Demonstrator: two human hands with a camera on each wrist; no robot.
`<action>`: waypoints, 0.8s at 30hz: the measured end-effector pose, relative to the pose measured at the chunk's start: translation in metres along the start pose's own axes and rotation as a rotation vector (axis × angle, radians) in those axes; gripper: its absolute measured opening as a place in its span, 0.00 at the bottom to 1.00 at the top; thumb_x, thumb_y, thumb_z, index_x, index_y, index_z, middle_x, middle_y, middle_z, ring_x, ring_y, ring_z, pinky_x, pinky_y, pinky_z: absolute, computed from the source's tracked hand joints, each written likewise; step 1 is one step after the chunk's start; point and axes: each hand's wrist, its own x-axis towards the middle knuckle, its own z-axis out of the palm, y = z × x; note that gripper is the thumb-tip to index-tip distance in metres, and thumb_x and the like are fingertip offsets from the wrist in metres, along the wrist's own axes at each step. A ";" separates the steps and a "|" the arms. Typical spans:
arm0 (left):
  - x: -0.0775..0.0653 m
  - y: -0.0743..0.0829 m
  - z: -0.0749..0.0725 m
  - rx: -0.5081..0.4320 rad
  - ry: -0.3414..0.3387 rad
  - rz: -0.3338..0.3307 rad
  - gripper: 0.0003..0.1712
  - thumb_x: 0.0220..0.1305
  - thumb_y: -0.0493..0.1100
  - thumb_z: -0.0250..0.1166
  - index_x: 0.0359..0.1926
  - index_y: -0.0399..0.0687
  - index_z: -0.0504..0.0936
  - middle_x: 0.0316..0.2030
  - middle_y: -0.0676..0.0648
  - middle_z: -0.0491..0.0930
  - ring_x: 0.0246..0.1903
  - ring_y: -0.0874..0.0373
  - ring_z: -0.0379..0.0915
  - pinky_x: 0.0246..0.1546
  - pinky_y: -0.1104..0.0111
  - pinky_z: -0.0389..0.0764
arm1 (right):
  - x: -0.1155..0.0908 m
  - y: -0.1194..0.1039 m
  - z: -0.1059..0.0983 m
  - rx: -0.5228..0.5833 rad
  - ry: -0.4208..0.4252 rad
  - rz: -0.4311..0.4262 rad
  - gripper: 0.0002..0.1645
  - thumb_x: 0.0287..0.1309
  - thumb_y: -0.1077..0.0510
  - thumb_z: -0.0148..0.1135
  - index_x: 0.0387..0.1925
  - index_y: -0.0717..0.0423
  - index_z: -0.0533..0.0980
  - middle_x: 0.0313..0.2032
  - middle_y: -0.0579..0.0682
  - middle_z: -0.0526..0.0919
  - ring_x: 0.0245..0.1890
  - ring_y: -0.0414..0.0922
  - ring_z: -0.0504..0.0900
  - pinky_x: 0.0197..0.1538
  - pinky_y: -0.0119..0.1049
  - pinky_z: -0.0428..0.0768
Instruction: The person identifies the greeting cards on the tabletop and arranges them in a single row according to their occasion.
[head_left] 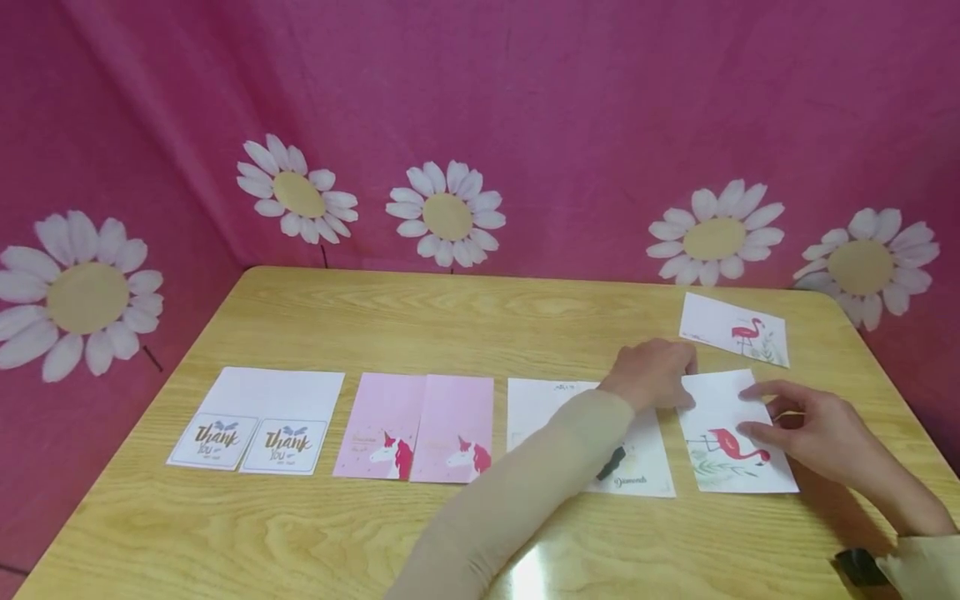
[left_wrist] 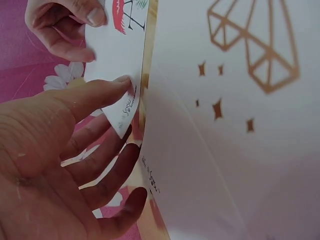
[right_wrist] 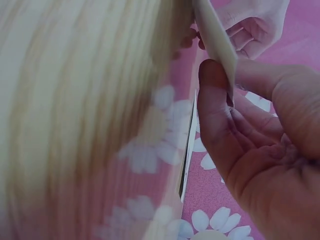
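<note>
A white card with a red flamingo (head_left: 712,400) is between both hands at the right of the table, its lower edge toward me. My left hand (head_left: 656,371) pinches its upper left corner; in the left wrist view the thumb lies on the printed face and the fingers are behind. My right hand (head_left: 825,429) grips the opposite edge. The right wrist view shows the card (right_wrist: 217,42) edge-on, raised from the wood, between thumb and fingers. Left of it lie white diamond-print cards (head_left: 648,467), partly hidden by my left sleeve.
Another flamingo card (head_left: 705,321) lies slanted at the back right. Two pink unicorn cards (head_left: 457,417) overlap mid-table, and two white "Thank You" cards (head_left: 288,396) sit side by side at the left. The wooden table (head_left: 450,317) meets a pink daisy-print curtain (head_left: 562,125).
</note>
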 end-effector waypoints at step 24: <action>-0.003 -0.003 0.002 0.057 -0.015 0.001 0.12 0.58 0.55 0.77 0.41 0.67 0.85 0.39 0.66 0.80 0.40 0.68 0.70 0.52 0.67 0.71 | 0.004 -0.006 0.004 -0.208 -0.143 -0.075 0.25 0.54 0.54 0.77 0.51 0.60 0.81 0.23 0.42 0.74 0.23 0.35 0.65 0.27 0.30 0.62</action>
